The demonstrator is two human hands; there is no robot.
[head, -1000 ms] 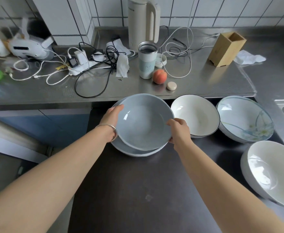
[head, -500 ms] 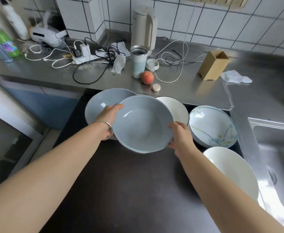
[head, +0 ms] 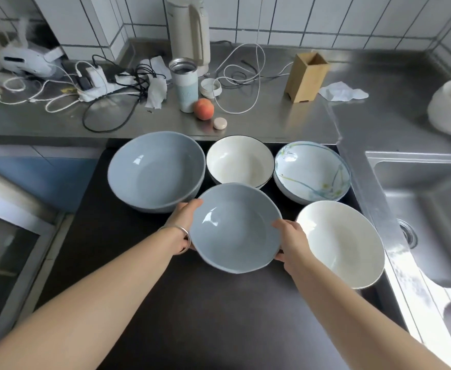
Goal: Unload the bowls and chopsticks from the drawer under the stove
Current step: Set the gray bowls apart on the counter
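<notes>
Both hands, left hand [head: 184, 225] and right hand [head: 291, 243], gripping small blue bowl [head: 235, 227] by rim; I'd lower flat, avoid clipping white bowl [head: 339, 241].

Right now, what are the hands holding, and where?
Both hold the small grey bowl by its rim: left hand on the left edge, right hand on the right edge.
</notes>
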